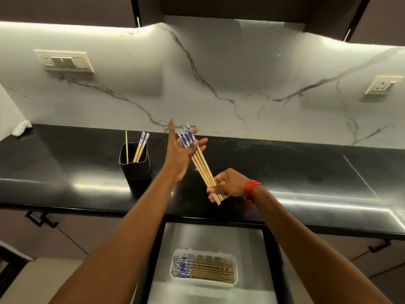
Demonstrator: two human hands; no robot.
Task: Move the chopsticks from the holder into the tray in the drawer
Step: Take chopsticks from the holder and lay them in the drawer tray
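Observation:
A bundle of wooden chopsticks (202, 166) with blue-and-white tops is held above the black counter. My right hand (228, 183) is shut around their thin ends. My left hand (182, 150) is spread flat, with its palm and fingers against the patterned tops. To the left, a black square holder (135, 165) stands on the counter with three chopsticks (140, 148) left in it. Below, in the open drawer, a white plastic tray (203, 281) holds several chopsticks lying side by side, patterned ends to the left.
The black counter (285, 167) runs along a marble backsplash with two socket plates. A crumpled white tissue (22, 127) lies at the far left. The open drawer (210, 235) has a grey liner. Cabinet handles sit to either side below the counter edge.

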